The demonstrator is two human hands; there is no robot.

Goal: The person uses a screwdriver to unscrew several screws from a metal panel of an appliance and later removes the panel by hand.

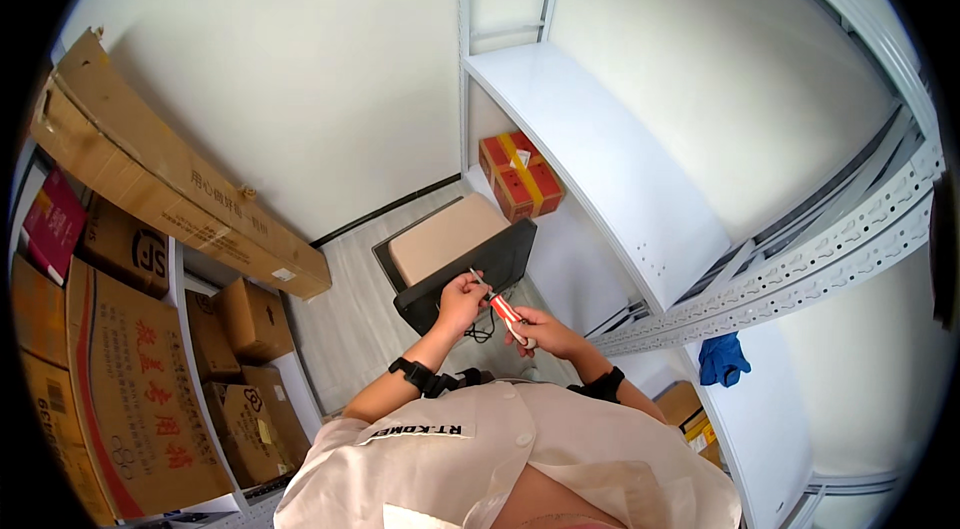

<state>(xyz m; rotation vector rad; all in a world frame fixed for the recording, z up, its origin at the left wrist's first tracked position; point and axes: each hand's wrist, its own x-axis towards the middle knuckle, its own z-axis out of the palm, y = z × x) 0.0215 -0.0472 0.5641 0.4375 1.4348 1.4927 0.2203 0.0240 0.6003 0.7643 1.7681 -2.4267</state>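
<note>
In front of my chest, a slim tool with a red-and-white striped handle (505,309) and a thin pale tip slants between my hands. Its exact kind is too small to tell. My right hand (545,332) is closed around the handle's lower end. The fingers of my left hand (461,301) are pinched at the other end, by the tip. Just beyond my hands stands a black open-topped container (470,272) with a plain brown carton (450,237) in it. A thin black cord (482,333) shows in a loop below my left hand.
A white metal shelf rack (590,154) on the right bears a red carton with yellow tape (522,174) and a blue cloth item (723,359). On the left, shelves hold several brown cartons (150,389). A long carton (190,179) lies slanted above them, near the wall.
</note>
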